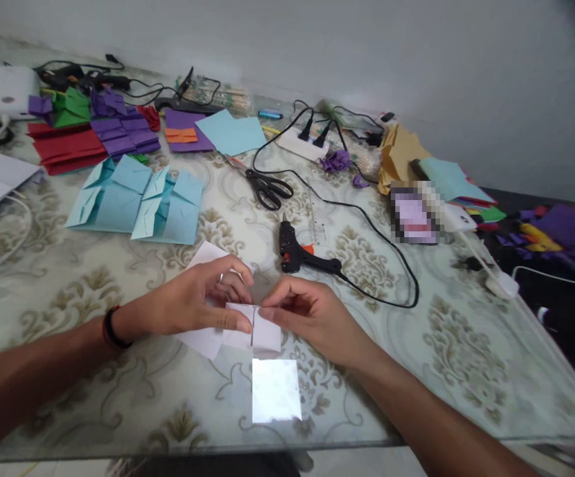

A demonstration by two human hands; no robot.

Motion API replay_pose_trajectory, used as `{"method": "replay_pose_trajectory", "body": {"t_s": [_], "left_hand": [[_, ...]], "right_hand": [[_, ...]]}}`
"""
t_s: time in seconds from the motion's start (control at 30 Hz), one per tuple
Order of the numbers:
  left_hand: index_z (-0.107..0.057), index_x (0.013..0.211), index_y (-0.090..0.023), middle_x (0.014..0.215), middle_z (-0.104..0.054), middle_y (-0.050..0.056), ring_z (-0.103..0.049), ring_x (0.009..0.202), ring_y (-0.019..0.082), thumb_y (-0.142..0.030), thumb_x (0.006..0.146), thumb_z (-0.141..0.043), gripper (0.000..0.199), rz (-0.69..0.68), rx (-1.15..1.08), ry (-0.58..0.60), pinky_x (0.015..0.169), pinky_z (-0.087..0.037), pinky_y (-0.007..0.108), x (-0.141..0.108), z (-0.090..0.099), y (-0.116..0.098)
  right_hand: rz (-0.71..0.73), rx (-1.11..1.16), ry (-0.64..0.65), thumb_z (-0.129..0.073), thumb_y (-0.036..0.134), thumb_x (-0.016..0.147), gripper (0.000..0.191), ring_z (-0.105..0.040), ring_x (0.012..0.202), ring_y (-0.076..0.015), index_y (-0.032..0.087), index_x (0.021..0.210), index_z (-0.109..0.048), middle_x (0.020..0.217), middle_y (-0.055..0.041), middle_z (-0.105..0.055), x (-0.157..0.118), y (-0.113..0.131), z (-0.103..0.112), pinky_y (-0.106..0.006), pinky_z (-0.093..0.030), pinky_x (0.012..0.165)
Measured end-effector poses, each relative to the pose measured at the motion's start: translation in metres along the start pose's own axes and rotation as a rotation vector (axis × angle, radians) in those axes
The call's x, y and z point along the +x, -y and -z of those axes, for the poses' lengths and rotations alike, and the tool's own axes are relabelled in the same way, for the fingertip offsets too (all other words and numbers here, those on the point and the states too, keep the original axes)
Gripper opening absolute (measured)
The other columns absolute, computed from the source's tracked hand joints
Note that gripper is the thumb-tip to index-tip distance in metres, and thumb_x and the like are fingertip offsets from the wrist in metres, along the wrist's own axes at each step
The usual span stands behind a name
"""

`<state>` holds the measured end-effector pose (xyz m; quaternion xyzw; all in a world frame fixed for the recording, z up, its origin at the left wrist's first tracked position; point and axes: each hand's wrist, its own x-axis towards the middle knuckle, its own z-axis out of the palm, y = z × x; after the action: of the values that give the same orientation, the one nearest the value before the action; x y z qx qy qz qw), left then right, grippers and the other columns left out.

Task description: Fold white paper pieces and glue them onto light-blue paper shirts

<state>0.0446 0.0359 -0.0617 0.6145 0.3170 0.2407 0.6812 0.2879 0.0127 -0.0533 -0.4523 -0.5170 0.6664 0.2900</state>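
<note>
A small piece of white folded paper (pixel 266 336) is between my two hands, with a crease or gap running down its middle. My left hand (pixel 215 298) has its thumb laid over the left half, its other fingers curled above. At the paper's top edge, my right hand (pixel 307 311) pinches the right half between thumb and forefinger. Under my left hand lies a larger white sheet (pixel 203 344), partly covered. Nearer the table's front edge is a bright white square (pixel 276 391); glare hides whether it is paper. Beyond my right hand lies a black glue gun (pixel 300 252).
Black-handled scissors (pixel 270 187) and light-blue folded papers (pixel 168 205) lie farther back. Red folded paper (pixel 71 146) and purple folded paper (pixel 124 134) are at the back left. The glue gun's cable (pixel 409 265) loops rightward from a white power strip (pixel 302 142). A pixelated phone-like object (pixel 414 215) lies right.
</note>
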Motion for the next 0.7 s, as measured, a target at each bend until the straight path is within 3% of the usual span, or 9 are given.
{"method": "replay_pose_trajectory", "body": {"t_s": [0.23,0.4,0.57,0.7], "left_hand": [[-0.056,0.13,-0.025,0.089,-0.07,-0.002,-0.063,0.078,0.013,-0.031,0.092,-0.077,0.044,0.004,0.053,0.051,0.068,-0.048,0.023,-0.0004,0.0002,0.0097],[-0.049,0.148,-0.032,0.088,-0.07,-0.003,-0.062,0.077,0.012,-0.029,0.092,-0.077,0.062,-0.033,0.095,0.065,0.067,-0.048,0.022,-0.0017,0.0006,0.0086],[-0.035,0.161,-0.039,0.086,-0.067,-0.003,-0.06,0.074,0.012,-0.028,0.094,-0.076,0.08,-0.046,0.112,0.109,0.067,-0.046,0.022,-0.0021,0.0009,0.0068],[-0.03,0.164,-0.04,0.084,-0.065,-0.004,-0.058,0.075,0.012,-0.027,0.095,-0.074,0.083,-0.066,0.159,0.139,0.07,-0.046,0.023,-0.002,0.0004,0.0052]], "right_hand": [[0.084,-0.245,-0.038,-0.076,0.032,0.087,0.015,-0.061,0.068,-0.0146,0.019,0.08,-0.074,0.075,-0.0012,-0.073,-0.0009,0.0011,-0.0061,-0.027,-0.047,0.065],[0.146,-0.23,-0.087,-0.072,0.033,0.091,0.015,-0.065,0.073,-0.0149,0.02,0.083,-0.074,0.079,-0.0017,-0.075,-0.0018,0.0016,-0.0052,-0.025,-0.05,0.066],[0.103,-0.215,-0.086,-0.074,0.033,0.09,0.015,-0.057,0.058,-0.0116,0.02,0.081,-0.076,0.068,0.0013,-0.069,-0.0042,-0.0003,-0.0075,-0.023,-0.046,0.055],[0.124,-0.226,-0.012,-0.078,0.031,0.088,0.011,-0.059,0.062,-0.0131,0.021,0.088,-0.081,0.075,-0.001,-0.074,-0.0029,-0.0001,-0.011,-0.025,-0.046,0.058]]}}
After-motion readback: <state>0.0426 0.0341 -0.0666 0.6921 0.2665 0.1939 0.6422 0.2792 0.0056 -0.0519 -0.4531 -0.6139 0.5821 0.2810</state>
